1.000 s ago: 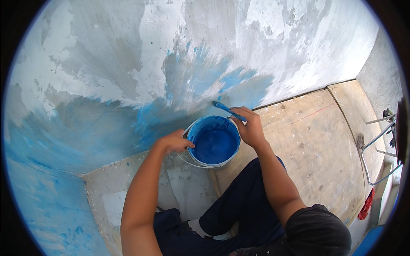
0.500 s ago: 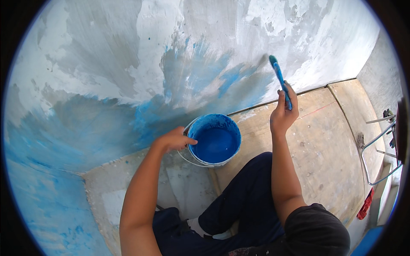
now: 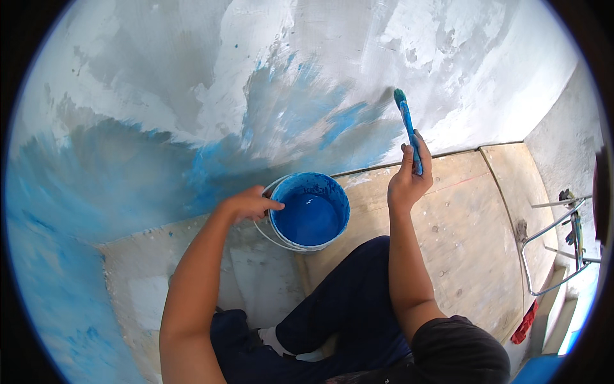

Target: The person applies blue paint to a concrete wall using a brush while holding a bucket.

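Carried away from the bucket's rim since a second ago, the brush (image 3: 407, 121) now points toward the wall (image 3: 364, 51), its handle wrapped by the right hand's grip (image 3: 411, 182). The left hand's grip (image 3: 249, 205) pinches the bucket (image 3: 320, 182) near the wooden board's (image 3: 467, 237) wall-side left corner. Slackening there could tip out paint (image 3: 310, 221); overloaded bristles could drip onto the board.

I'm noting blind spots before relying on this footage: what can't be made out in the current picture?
All in the head view:
- Inside bottom of the paint bucket: hidden by the blue paint.
- The bucket's underside: hidden by the bucket itself.
- Blue object at lower right: cut off by the picture's edge.
- Dark object at far right: cut off by the fisheye rim.
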